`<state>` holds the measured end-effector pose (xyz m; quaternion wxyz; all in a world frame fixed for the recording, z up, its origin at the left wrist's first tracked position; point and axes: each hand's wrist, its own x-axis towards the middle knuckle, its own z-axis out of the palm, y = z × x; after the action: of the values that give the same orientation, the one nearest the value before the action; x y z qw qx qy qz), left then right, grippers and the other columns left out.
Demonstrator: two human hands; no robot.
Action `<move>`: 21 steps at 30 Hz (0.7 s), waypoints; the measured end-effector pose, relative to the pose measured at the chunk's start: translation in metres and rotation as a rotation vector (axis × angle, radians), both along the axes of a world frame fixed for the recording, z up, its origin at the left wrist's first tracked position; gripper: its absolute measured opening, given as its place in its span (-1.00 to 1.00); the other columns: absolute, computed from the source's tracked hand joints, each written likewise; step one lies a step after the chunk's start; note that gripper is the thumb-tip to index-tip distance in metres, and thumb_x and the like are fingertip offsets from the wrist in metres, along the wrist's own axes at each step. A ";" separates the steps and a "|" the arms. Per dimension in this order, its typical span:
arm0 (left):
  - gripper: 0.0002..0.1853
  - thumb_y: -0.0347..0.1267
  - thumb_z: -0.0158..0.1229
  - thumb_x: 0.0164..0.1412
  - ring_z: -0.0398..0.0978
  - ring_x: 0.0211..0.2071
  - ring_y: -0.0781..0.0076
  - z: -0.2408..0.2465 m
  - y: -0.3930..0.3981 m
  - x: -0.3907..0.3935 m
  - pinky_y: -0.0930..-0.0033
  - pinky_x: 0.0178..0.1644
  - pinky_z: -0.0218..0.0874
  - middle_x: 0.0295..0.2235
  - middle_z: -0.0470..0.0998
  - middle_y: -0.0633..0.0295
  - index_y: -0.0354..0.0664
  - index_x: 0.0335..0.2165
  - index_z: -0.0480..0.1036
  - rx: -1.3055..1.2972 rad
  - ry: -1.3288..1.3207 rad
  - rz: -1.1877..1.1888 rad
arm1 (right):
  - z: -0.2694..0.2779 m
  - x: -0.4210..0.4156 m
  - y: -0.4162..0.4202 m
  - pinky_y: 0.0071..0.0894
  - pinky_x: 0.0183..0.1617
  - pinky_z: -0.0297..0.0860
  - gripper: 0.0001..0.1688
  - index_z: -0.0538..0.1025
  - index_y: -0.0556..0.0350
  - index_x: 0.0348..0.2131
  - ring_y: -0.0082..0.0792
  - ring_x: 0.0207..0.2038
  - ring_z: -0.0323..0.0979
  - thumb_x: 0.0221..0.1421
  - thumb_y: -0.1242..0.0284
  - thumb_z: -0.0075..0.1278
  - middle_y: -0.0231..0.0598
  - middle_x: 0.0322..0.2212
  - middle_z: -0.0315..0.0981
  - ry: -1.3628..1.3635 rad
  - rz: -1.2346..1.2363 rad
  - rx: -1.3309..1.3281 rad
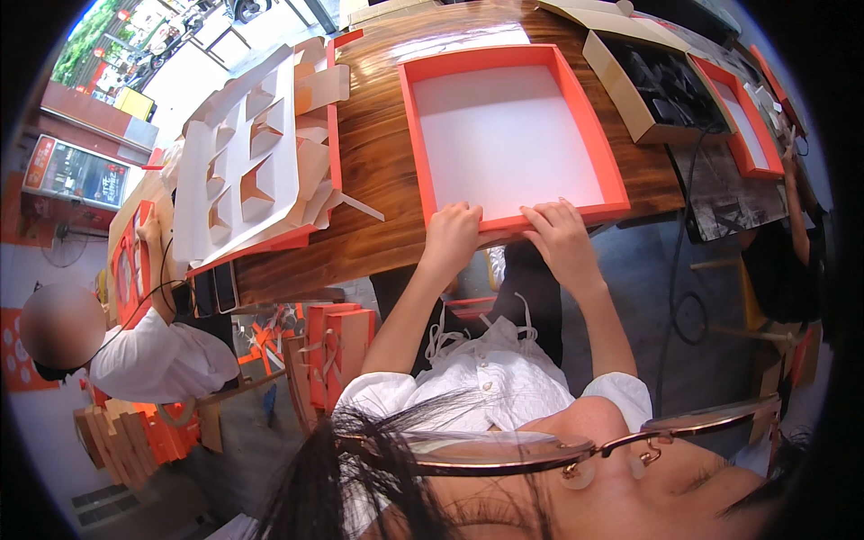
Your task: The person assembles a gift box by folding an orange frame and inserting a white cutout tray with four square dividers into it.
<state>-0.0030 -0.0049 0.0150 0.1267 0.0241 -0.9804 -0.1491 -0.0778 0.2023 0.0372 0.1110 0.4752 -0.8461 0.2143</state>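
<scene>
A shallow red cardboard box tray [506, 128] with a white inside lies on the brown wooden table [371, 155]. My left hand [455, 236] grips its near wall towards the left corner, fingertips over the rim. Farther right on the same wall, my right hand [560, 233] holds the rim, fingers on top and thumb near the outer side. The undersides of both hands are hidden. To the left, white cardboard inserts [236, 162] with folded openings are stacked on red cardboard pieces.
A brown carton [655, 88] with dark contents stands at the right, beside another red tray [742, 121]. A co-worker in white [162, 358] works at the left; another person [776, 263] is at the far right. Phones [216, 289] lie at the table's left edge. A black cable hangs at right.
</scene>
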 end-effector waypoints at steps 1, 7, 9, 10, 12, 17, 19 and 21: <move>-0.55 -0.04 0.35 -0.03 0.56 -0.40 0.15 -0.003 -0.001 0.000 0.23 -0.30 0.39 -0.52 0.53 0.11 -0.23 -0.51 0.48 -0.002 0.000 -0.001 | 0.002 0.001 -0.003 -0.10 0.27 0.16 -0.59 0.47 0.08 -0.02 -0.24 -0.01 0.37 0.08 0.50 0.02 -0.22 -0.18 0.45 -0.034 0.035 -0.002; -0.63 -0.20 0.36 0.01 0.54 -0.27 0.11 0.013 0.005 0.003 0.18 -0.19 0.38 -0.31 0.53 0.10 -0.20 -0.29 0.49 0.152 0.010 0.017 | -0.004 -0.018 -0.010 -0.16 0.12 0.23 -0.67 0.50 0.07 -0.14 -0.26 -0.10 0.38 0.04 0.53 -0.07 -0.29 -0.31 0.45 0.006 0.117 0.086; -0.59 -0.28 0.38 -0.01 0.51 -0.15 0.09 0.021 0.014 0.021 0.17 -0.09 0.38 -0.17 0.49 0.08 -0.20 -0.19 0.47 0.304 0.239 -0.018 | 0.002 -0.023 -0.013 -0.20 0.09 0.22 -0.71 0.50 0.03 -0.18 -0.28 -0.08 0.36 0.04 0.52 -0.06 -0.33 -0.32 0.45 0.197 0.085 0.149; -0.58 -0.32 0.38 -0.01 0.47 -0.11 0.08 0.025 0.015 0.031 0.16 -0.05 0.36 -0.13 0.46 0.08 -0.20 -0.16 0.45 0.307 0.299 -0.032 | 0.006 -0.025 -0.014 -0.22 0.08 0.22 -0.72 0.51 0.01 -0.19 -0.29 -0.08 0.34 0.04 0.52 -0.06 -0.35 -0.32 0.45 0.290 0.060 0.181; -0.54 -0.41 0.37 -0.01 0.41 -0.01 0.05 0.030 0.013 0.055 0.13 0.04 0.32 -0.04 0.41 0.07 -0.20 -0.10 0.42 0.311 0.416 -0.055 | 0.007 -0.040 -0.020 -0.26 0.05 0.21 -0.74 0.51 -0.02 -0.21 -0.31 -0.07 0.32 0.04 0.51 -0.06 -0.37 -0.32 0.46 0.308 -0.004 0.175; -0.61 -0.49 0.31 0.03 0.40 -0.01 0.03 0.024 -0.003 0.112 0.14 0.07 0.27 -0.08 0.44 0.07 -0.20 -0.13 0.44 0.396 0.402 0.090 | -0.001 -0.112 -0.055 -0.25 0.01 0.22 -0.77 0.51 -0.07 -0.23 -0.27 -0.06 0.31 0.07 0.49 -0.06 -0.38 -0.29 0.45 0.419 -0.117 0.200; -0.63 -0.48 0.31 0.02 0.42 -0.03 0.04 0.017 -0.009 0.132 0.12 0.05 0.28 -0.10 0.45 0.09 -0.19 -0.15 0.45 0.388 0.396 0.156 | -0.006 -0.147 -0.074 -0.23 -0.01 0.25 -0.79 0.51 -0.09 -0.23 -0.25 -0.05 0.31 0.10 0.49 -0.07 -0.37 -0.28 0.45 0.442 -0.172 0.203; -0.66 -0.50 0.29 0.05 0.43 -0.06 0.05 0.013 -0.013 0.149 0.14 0.02 0.28 -0.13 0.47 0.09 -0.20 -0.15 0.46 0.376 0.386 0.238 | -0.012 -0.183 -0.088 -0.21 -0.07 0.32 -0.78 0.52 -0.11 -0.21 -0.24 -0.06 0.33 0.12 0.49 -0.07 -0.39 -0.26 0.47 0.459 -0.270 0.257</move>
<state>0.1463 -0.0183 0.0279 0.3209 0.1333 -0.8835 -0.3141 -0.2608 0.1140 0.0256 0.2658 0.4044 -0.8748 -0.0242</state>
